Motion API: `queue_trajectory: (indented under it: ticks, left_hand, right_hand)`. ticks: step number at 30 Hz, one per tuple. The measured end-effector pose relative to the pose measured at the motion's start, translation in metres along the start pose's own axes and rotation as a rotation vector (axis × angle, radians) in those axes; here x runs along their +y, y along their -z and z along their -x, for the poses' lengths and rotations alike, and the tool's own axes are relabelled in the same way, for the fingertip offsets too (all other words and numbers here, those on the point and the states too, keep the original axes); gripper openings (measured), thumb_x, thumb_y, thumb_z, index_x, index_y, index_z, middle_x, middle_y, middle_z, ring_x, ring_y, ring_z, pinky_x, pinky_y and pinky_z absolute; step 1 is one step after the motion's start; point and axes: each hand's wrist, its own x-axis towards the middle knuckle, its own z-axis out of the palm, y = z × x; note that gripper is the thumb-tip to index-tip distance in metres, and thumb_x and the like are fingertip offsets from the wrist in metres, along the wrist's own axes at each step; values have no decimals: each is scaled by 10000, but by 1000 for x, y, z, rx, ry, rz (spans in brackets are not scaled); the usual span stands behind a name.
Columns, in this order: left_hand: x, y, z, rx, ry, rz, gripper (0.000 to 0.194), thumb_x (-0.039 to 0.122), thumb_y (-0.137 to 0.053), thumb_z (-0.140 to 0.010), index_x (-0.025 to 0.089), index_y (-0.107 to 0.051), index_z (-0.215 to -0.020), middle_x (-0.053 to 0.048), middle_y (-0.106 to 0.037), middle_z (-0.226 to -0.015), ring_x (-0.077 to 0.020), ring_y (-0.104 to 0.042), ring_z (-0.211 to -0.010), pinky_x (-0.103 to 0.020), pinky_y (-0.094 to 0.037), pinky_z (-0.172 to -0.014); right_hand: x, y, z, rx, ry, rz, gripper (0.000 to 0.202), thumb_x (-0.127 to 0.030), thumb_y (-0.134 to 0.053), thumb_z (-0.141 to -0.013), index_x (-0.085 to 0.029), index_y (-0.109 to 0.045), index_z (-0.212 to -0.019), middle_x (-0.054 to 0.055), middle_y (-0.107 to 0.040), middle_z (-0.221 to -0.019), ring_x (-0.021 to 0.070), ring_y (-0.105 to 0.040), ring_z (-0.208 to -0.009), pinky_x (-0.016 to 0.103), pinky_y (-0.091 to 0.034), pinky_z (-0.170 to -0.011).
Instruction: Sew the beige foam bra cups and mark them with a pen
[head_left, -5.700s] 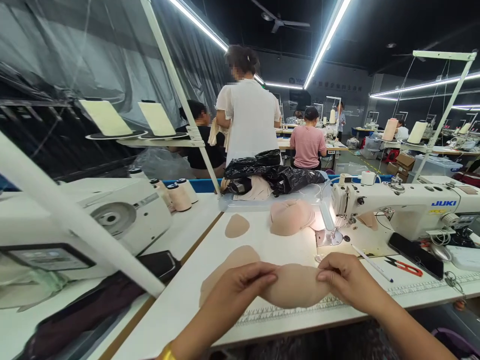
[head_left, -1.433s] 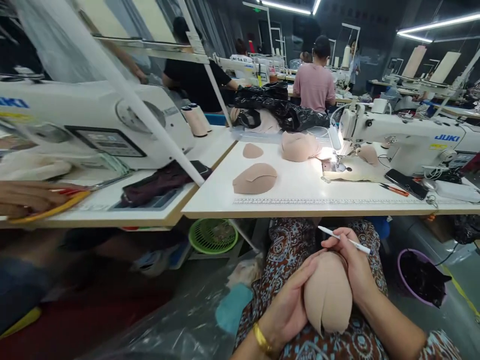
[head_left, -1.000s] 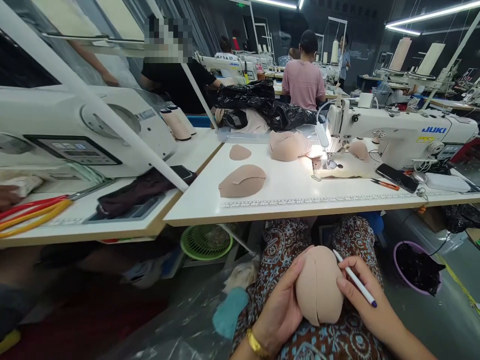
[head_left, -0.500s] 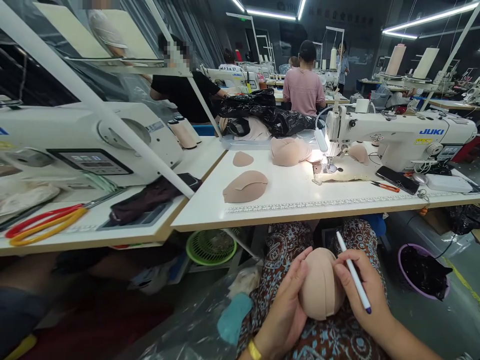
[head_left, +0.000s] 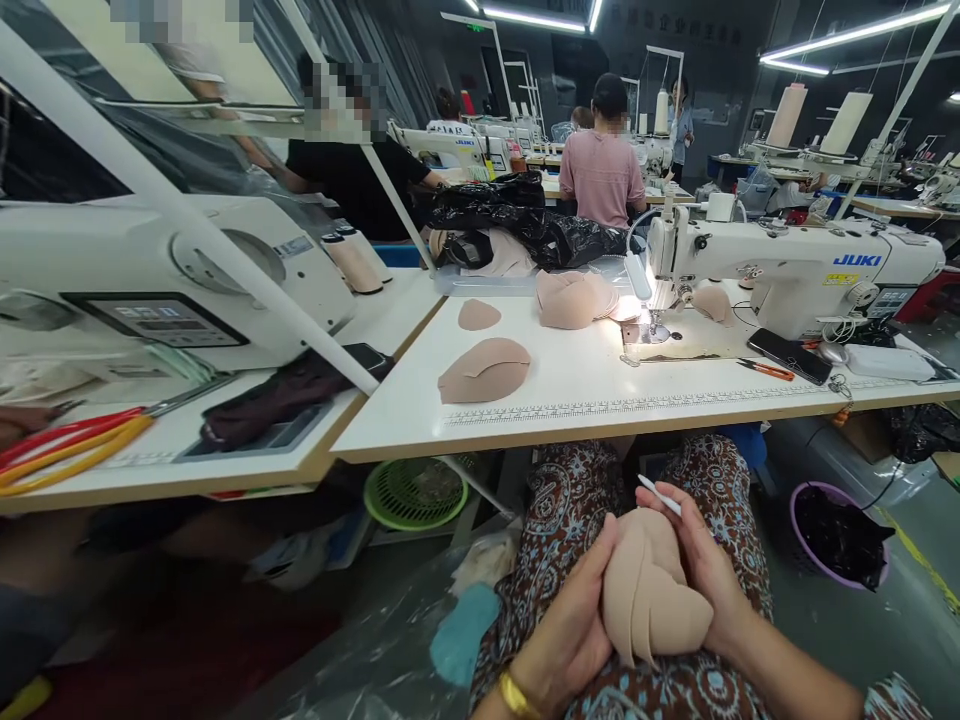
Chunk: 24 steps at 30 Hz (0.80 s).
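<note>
Over my lap, a beige fabric cup with layered, overlapping panels rests between my two hands. My left hand is wrapped round its left side, thumb near the top. My right hand holds its right side and also has a white pen between the fingers, tip pointing up and left. A smaller panel flares out at the cup's lower right. On the white table lie a seamed beige cup piece and a small beige piece. More stacked beige pieces sit beside the sewing machine.
A phone and an orange cutter lie near the table's front edge. Below are a green basket and a purple-rimmed bin. Another machine and red-yellow scissors are at left. A person in pink sits beyond.
The cup has turned between my hands, and a smaller panel now shows at its lower right. My right hand has moved round its side, with the pen tilted further left.
</note>
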Motion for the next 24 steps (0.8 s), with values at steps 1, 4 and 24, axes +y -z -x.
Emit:
queue_trajectory:
  ticks: [1, 4, 24]
  left_hand:
    - [-2, 1, 1, 21, -35, -25, 499, 479, -773, -880, 139, -728, -1242, -153, -742, -1248, -328, -666, -1206, -420, -479, -1114]
    - [-6, 5, 3, 57, -122, -86, 483, 401, -846, -825, 146, -735, -1220, -153, -742, -1245, -318, -671, -1184, -409, -494, -1090]
    - [-1, -4, 2, 25, -250, -193, 626, 442, -876, -792, 194, -637, -1315, -135, -726, -1261, -303, -673, -1166, -388, -527, -1018]
  right_hand:
    - [3, 1, 2, 13, -8, -9, 542, -684, -669, -878, -295, -600, -1249, 75, -692, -1356, 277, -644, -1204, 481, -431, -1109]
    - [2, 8, 11, 49, -10, 35, 501, -666, -686, -874, -296, -629, -1207, 58, -718, -1283, 260, -650, -1171, 443, -462, -1069]
    - [-32, 10, 32, -74, 384, 832, 230, -433, -632, -982, -286, -596, -1155, -1, -605, -912, 200, -599, -819, 320, -484, -764]
